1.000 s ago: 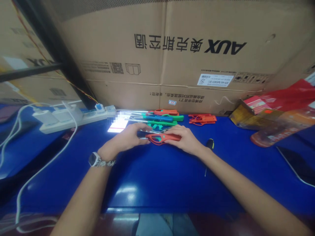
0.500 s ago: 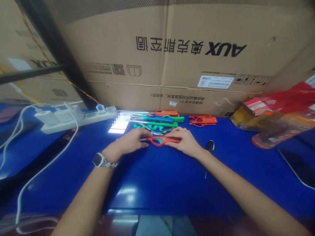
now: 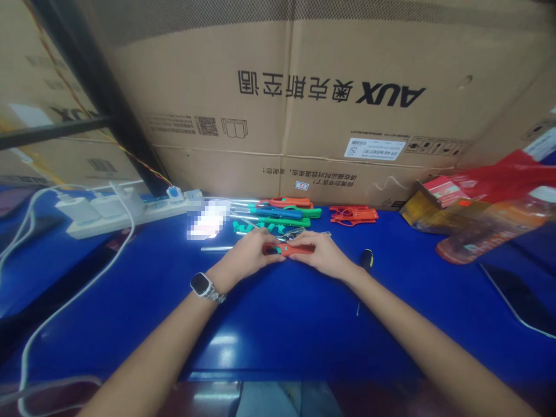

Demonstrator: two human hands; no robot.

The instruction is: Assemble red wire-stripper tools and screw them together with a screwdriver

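An orange stick lighter [image 3: 288, 249] with a green trigger lies level just above the blue table, held at both ends. My left hand [image 3: 247, 255], with a watch on its wrist, is closed round the trigger loop end. Its metal tube [image 3: 216, 249] sticks out leftward beyond that hand. My right hand [image 3: 324, 253] pinches the handle end, thumb in front and fingers behind. Just behind the hands lie small green trigger pieces [image 3: 264, 227] and small metal parts, partly hidden. Beyond these are stacked blue, green and orange stick lighters [image 3: 282, 213].
Orange casing halves [image 3: 354, 215] lie at the back right. A screwdriver [image 3: 367, 259] rests beside my right forearm. Farther right are a drink bottle [image 3: 490, 234], an open carton [image 3: 417, 208] and a phone [image 3: 516, 295]. A power strip [image 3: 139, 214] with cables stands left; a large cardboard box [image 3: 304, 127] walls the back.
My left hand has slid right, from the metal tube onto the lighter's trigger loop, nearer my right hand. The right hand keeps its hold. The view has shifted slightly.
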